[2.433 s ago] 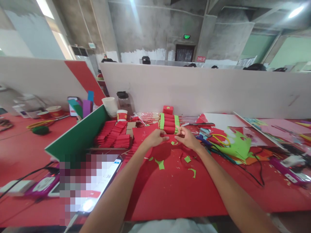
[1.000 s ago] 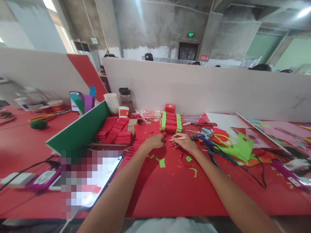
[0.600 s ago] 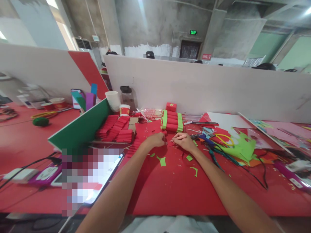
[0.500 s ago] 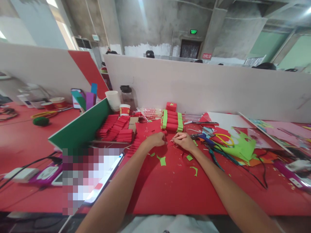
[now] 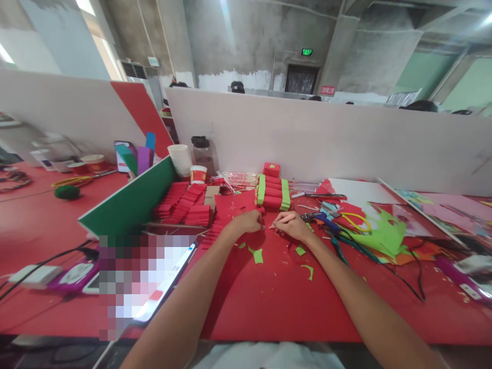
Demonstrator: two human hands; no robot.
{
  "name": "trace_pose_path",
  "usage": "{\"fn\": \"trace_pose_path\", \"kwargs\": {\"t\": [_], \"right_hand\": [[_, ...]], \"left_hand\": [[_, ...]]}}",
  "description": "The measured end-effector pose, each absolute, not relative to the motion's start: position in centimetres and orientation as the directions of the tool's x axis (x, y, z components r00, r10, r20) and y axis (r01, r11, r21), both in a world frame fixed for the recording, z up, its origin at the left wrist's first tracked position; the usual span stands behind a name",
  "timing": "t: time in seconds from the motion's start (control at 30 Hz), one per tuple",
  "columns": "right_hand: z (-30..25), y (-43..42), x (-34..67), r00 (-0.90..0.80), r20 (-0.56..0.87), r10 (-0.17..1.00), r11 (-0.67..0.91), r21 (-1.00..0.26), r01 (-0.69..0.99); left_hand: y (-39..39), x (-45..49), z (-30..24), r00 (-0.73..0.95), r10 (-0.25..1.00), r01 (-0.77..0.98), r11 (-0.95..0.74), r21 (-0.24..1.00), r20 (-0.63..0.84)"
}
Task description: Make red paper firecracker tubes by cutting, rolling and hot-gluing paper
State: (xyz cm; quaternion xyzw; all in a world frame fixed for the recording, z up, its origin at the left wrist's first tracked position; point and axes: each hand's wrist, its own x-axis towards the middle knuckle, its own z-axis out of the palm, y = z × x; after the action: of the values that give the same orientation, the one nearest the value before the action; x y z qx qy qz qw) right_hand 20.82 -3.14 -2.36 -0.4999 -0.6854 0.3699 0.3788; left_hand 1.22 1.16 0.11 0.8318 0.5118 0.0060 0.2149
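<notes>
Held in my right hand [image 5: 292, 226] is a slim pale-pink pen-shaped tool [image 5: 285, 218], its tip angled down and left toward the red tabletop [image 5: 246, 302]. Close by on the left, my left hand [image 5: 248, 222] rests low with its fingers curled together; whatever lies under or between them is too small and red to make out. Just beyond both hands lies a bundle of red rolls [image 5: 273, 193] with lime-green bands at its ends. Behind it stands a red block with a yellow-green star [image 5: 272, 169]. Green paper scraps [image 5: 257, 255] lie nearer to me.
Folded red pieces [image 5: 180, 204] are stacked at left beside a green board [image 5: 128, 200]. A lit phone [image 5: 165, 284] lies by my left forearm. Blue-handled pliers [image 5: 326, 221], green paper [image 5: 386, 233] and a black cable [image 5: 403, 279] crowd the right. A white partition [image 5: 326, 138] closes the back.
The pink tool has tilted slightly in my right hand, and its fingers have shifted a little. My left hand stays in about the same place. The whole view has moved very slightly.
</notes>
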Motion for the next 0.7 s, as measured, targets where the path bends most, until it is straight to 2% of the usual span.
{"fn": "trace_pose_path", "kwargs": {"t": [0.17,0.43,0.7], "right_hand": [[-2.46,-3.07,20.83,-0.214,0.159,0.964,0.238,-0.874,0.423],[-3.1,-2.61,21.06,-0.121,0.191,0.974,0.226,-0.859,0.46],[-3.26,-2.52,21.07,-0.124,0.182,0.976,0.218,-0.872,0.438]], "left_hand": [[1.31,1.18,-0.15,0.492,0.849,0.838,-0.402,0.369,-0.194],[1.46,0.99,-0.46,0.487,0.855,0.825,-0.383,0.415,-0.178],[1.32,1.1,-0.25,0.499,0.846,0.829,-0.403,0.387,-0.189]]}}
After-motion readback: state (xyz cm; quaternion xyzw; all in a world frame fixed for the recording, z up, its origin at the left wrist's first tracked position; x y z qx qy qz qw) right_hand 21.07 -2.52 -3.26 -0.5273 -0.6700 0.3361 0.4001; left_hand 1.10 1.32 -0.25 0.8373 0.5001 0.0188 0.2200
